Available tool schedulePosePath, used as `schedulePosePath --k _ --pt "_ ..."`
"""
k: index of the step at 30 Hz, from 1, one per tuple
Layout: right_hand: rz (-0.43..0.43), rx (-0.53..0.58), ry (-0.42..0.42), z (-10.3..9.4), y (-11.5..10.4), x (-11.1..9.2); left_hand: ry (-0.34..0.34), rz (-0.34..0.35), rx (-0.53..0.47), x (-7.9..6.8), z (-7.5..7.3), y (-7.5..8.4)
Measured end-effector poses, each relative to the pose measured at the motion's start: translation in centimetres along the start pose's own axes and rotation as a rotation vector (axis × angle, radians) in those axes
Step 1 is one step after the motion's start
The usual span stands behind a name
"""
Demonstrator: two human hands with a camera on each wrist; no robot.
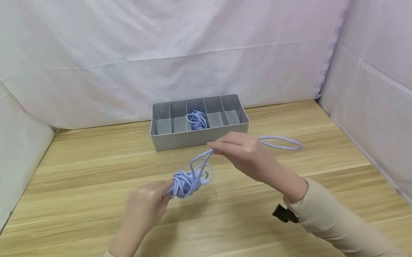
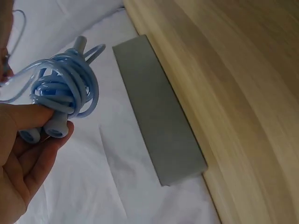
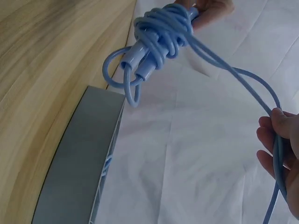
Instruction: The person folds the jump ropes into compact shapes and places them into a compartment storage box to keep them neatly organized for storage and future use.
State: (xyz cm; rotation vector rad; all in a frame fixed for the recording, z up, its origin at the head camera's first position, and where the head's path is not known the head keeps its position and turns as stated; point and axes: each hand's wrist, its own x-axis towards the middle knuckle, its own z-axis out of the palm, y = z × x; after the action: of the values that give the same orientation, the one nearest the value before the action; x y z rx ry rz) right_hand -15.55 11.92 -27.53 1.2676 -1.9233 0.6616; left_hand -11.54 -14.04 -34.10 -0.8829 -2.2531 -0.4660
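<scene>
A light-blue jump rope (image 1: 184, 184) is held above the table, its cord wound in many turns around its two handles (image 3: 135, 55). My left hand (image 1: 146, 202) grips the handle ends between thumb and fingers, as the left wrist view shows at a handle's round end (image 2: 57, 127). To the right and a little farther off, my right hand (image 1: 247, 155) pinches the doubled cord (image 3: 233, 70) that leads off the bundle. Beyond that hand a loose loop (image 1: 282, 143) sticks out to the right. Small cord loops hang at the handles' other ends.
A grey tray (image 1: 201, 137) with a row of compartments stands at the back of the wooden table (image 1: 87, 175). Its middle compartment holds another bundle of blue cord (image 1: 197, 121). White cloth (image 1: 180, 73) hangs behind and along both sides.
</scene>
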Motion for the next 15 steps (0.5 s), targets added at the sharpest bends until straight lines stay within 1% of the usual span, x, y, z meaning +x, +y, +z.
schedulePosePath --k 2,4,6,8,11,13,15 --pt "0.018 0.036 0.021 0.5 0.6 0.2 -0.027 0.015 -0.053 0.1 -0.1 0.4" --pt "0.050 0.090 0.040 0.9 1.2 0.4 -0.041 0.019 -0.137 0.2 -0.3 0.7" --pt "0.096 0.162 0.057 1.3 1.8 0.6 -0.054 0.014 -0.259 0.5 -0.4 1.1" --pt "0.146 0.259 0.069 1.6 2.2 0.7 -0.060 0.000 -0.408 0.7 -0.6 1.5" --pt "0.228 0.401 0.078 2.0 2.7 0.7 -0.056 -0.025 -0.599 1.1 -0.9 2.1" --pt "0.291 0.476 0.069 2.4 2.9 0.4 -0.041 -0.050 -0.682 1.3 -1.1 2.4" --pt "0.357 0.531 0.055 2.7 3.0 0.1 -0.013 -0.065 -0.738 1.5 -1.3 2.5"
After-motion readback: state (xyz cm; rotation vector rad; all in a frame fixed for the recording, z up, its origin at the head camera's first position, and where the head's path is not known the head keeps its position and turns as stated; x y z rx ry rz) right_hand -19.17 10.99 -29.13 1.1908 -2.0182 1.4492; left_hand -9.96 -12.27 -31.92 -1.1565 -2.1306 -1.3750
